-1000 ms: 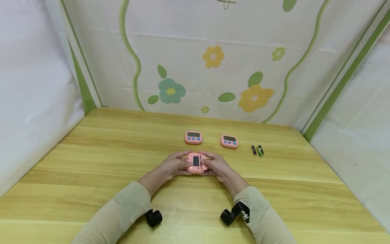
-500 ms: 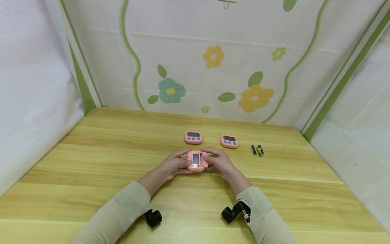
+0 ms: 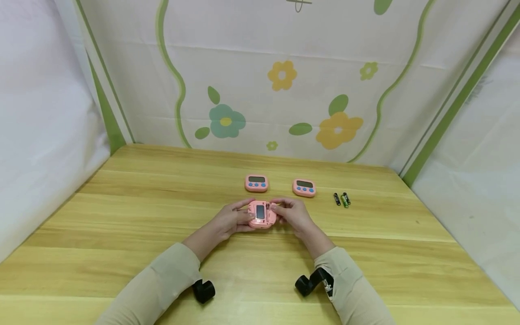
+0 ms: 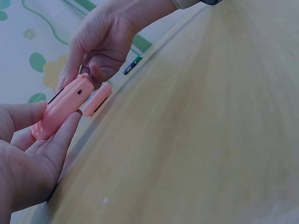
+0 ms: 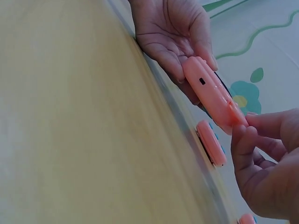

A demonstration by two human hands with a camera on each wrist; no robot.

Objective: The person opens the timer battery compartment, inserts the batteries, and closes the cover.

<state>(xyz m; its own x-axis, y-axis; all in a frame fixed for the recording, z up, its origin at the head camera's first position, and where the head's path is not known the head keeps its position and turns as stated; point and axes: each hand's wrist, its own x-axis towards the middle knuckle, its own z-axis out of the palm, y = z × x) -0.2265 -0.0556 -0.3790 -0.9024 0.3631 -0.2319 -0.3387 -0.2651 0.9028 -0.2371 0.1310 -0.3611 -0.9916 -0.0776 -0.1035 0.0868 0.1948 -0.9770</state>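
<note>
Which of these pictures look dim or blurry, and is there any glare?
Head view: bright, fairly clear, a soft pale sheen on the table, batteries too small to read; left wrist view: dim, bluish, wood grain smeared, one tiny bright spot, the pink device clearer; right wrist view: also dim, table soft.
</note>
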